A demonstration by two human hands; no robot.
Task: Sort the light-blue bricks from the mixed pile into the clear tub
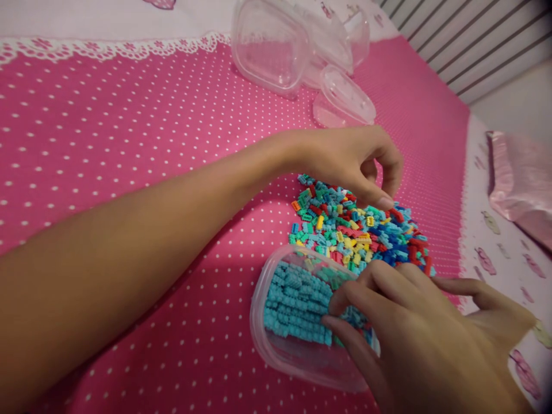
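Two hands at work on small bricks, light-blue ones lined up in a clear tub (257, 322).
The step in hand looks like laying light-blue bricks (297, 305) in rows; the next move would call for a fine pinch and light placing. The right hand (420, 333) has thumb and index nearly meeting at the rows; whether a brick sits between them, I cannot tell. The left hand (351, 161) curls over the mixed pile (353, 236), thumb and index close together, their grip unclear. Tub and pile lie toward the pink cloth's (129, 115) right edge. Count: one tub, one pile, bricks too many to number, at least four clear containers (271, 52) by the lace edge.
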